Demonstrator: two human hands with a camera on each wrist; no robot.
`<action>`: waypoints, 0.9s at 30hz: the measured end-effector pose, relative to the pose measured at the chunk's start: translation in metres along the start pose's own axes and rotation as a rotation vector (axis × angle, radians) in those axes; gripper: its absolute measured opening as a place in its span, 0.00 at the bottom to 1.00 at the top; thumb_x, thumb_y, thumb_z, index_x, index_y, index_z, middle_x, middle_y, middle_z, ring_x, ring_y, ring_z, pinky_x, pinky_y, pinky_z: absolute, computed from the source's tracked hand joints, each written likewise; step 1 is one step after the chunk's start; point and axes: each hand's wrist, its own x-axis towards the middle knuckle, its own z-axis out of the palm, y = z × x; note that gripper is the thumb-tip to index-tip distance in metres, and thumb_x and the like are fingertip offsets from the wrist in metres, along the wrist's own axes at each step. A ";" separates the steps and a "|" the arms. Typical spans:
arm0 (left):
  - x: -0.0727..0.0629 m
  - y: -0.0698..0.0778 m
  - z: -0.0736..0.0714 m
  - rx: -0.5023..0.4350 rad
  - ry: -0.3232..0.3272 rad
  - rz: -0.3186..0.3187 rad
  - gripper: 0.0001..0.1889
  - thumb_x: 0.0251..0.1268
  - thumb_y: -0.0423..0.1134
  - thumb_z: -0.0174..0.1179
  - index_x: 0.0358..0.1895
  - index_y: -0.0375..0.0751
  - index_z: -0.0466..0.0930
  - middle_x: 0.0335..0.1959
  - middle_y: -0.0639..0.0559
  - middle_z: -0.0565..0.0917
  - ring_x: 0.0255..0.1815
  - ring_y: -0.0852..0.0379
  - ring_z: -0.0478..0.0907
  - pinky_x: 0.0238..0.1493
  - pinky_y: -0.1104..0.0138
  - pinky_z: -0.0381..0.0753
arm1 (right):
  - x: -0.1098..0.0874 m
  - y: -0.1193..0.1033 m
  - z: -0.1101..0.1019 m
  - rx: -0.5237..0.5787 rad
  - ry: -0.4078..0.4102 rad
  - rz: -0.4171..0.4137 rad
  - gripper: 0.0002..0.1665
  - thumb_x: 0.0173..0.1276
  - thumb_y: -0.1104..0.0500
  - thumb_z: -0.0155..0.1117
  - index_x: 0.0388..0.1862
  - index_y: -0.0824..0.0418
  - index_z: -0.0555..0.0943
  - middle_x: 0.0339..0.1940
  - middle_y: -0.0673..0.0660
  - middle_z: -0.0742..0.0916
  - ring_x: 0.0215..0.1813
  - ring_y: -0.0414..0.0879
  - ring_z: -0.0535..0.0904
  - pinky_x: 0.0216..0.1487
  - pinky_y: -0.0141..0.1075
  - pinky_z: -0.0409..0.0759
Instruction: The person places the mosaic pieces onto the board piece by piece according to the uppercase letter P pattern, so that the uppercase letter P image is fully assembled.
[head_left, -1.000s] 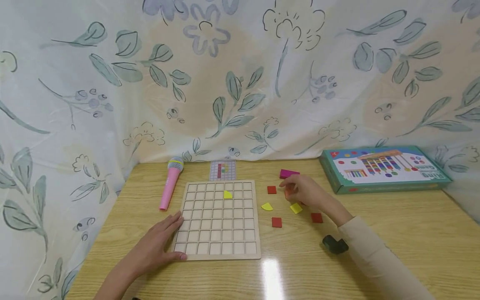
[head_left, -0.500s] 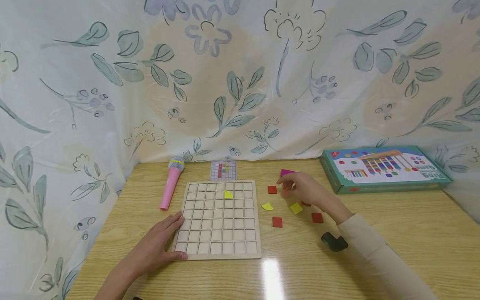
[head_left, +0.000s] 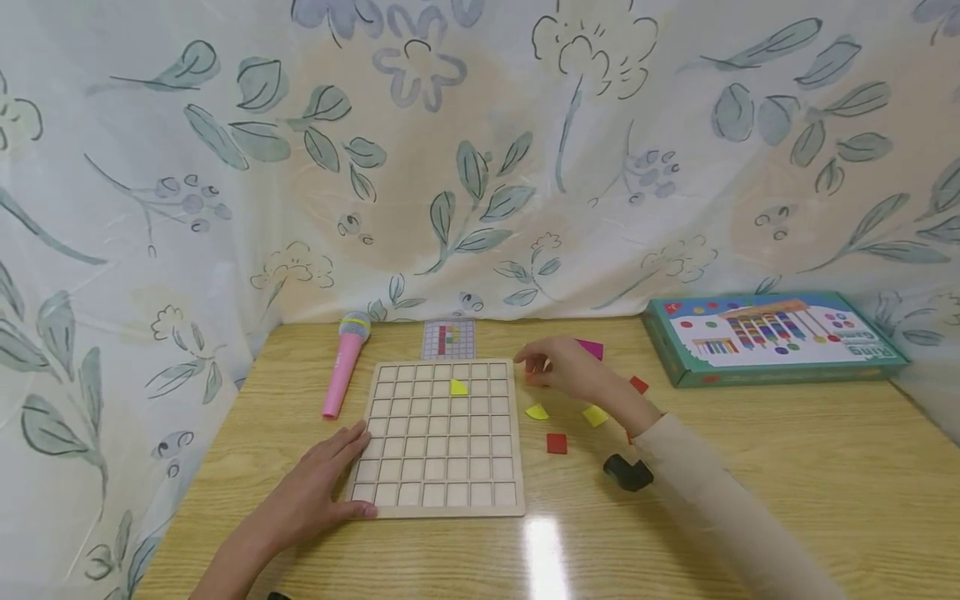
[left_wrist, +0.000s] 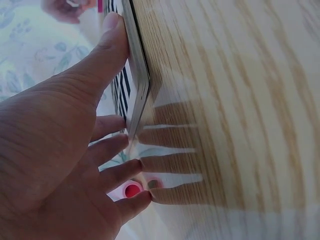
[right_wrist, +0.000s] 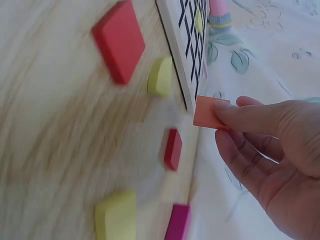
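My right hand (head_left: pixel 562 367) hovers by the top right corner of a wooden grid board (head_left: pixel 442 511). Between its thumb and fingers it pinches an orange square tile (right_wrist: pixel 201 112). My left hand (head_left: pixel 318 479) rests at the board's lower left, thumb on the front edge and straight fingers along the left side. One yellow quarter-circle tile (head_left: pixel 459 387) lies in the grid. Right of the board lie another yellow quarter-circle (head_left: pixel 537 412), a yellow square (head_left: pixel 596 416), a red square (head_left: pixel 557 443) and more red tiles, partly hidden by the right arm.
A patterned card (head_left: pixel 448 342) lies behind the board, with a pink toy microphone (head_left: pixel 345 367) to its left. A magenta block (head_left: pixel 591 348) is behind the right hand. A boxed toy set (head_left: pixel 776 342) stands back right; a dark object (head_left: pixel 628 472) shows beside the right sleeve.
My right hand has moved left with the orange tile, from above the loose tiles to the board's top right corner. The left hand keeps its place on the board.
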 end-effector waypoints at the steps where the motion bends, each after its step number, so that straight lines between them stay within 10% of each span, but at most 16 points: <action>1: 0.000 0.000 0.000 -0.001 -0.001 -0.001 0.50 0.48 0.63 0.69 0.70 0.32 0.67 0.73 0.39 0.65 0.70 0.35 0.63 0.67 0.41 0.65 | 0.003 -0.002 0.002 0.004 -0.002 -0.010 0.17 0.61 0.68 0.70 0.51 0.66 0.83 0.33 0.52 0.85 0.39 0.45 0.79 0.43 0.36 0.82; 27: 0.000 0.001 -0.002 -0.040 0.000 -0.002 0.49 0.48 0.59 0.72 0.69 0.31 0.67 0.73 0.39 0.65 0.71 0.34 0.62 0.67 0.41 0.65 | 0.081 -0.054 0.068 0.220 -0.039 -0.105 0.16 0.61 0.68 0.71 0.49 0.67 0.84 0.35 0.52 0.86 0.38 0.41 0.79 0.39 0.28 0.79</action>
